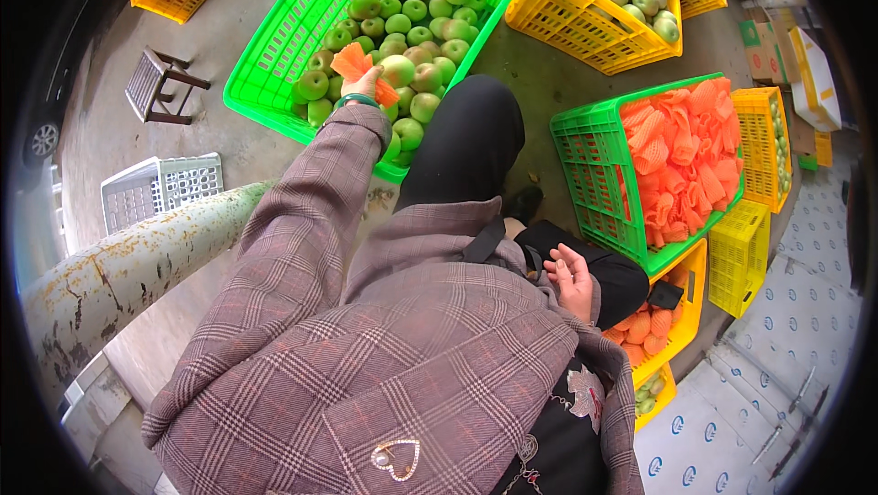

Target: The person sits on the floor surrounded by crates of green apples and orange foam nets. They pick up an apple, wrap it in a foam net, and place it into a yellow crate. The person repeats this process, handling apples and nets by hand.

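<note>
My left hand (365,87), with a green bangle at its wrist, grips an orange foam net sleeve (352,62) whose ends stick out on both sides of the fingers. It is over a bright green plastic crate (274,63) part filled with green apples (415,10). One pale apple (397,70) lies right beside the fingers; whether they touch it, I cannot tell. Near my lap, my right hand (575,284) is held with loosely curled fingers and nothing in it. Right of it stands a second green crate (593,173), heaped with orange foam net sleeves (679,152).
Yellow crates of apples (583,22) stand at the upper right. A yellow crate (689,320) beside my leg holds net-wrapped fruit (641,334) and a black object (665,295). At left are a rusty pole (137,275), a grey crate (185,183) and a small stool (154,83).
</note>
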Demonstrator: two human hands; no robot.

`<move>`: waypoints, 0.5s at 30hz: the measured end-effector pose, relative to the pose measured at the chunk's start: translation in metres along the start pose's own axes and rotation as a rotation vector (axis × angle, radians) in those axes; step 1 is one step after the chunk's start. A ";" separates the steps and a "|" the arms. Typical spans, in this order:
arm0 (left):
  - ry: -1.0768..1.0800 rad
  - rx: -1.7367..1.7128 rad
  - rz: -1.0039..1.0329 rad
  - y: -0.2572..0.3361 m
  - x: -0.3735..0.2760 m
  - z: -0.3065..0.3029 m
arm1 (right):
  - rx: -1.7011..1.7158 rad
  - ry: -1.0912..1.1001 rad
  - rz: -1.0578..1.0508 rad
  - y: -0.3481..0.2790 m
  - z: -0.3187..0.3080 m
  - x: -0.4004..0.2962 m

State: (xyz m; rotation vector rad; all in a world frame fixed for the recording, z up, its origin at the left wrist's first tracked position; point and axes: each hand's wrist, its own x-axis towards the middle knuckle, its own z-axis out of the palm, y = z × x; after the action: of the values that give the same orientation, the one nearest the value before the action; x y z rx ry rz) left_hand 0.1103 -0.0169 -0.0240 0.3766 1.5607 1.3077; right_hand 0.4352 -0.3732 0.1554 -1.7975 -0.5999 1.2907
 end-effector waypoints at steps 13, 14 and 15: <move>-1.532 -0.127 -0.460 0.111 -0.245 0.076 | 0.153 -0.176 -0.366 -0.063 0.013 -0.003; -1.521 -0.057 -0.439 0.104 -0.273 0.076 | 0.141 -0.170 -0.438 -0.075 0.019 -0.005; -1.513 0.011 -0.417 0.096 -0.299 0.078 | 0.112 -0.129 -0.539 -0.078 0.022 -0.008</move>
State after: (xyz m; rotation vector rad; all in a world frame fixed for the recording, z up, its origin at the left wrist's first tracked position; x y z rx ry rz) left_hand 0.2701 -0.1664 0.2141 0.7468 0.2954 0.3693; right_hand 0.4180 -0.3290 0.2222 -1.3394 -0.9839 1.0425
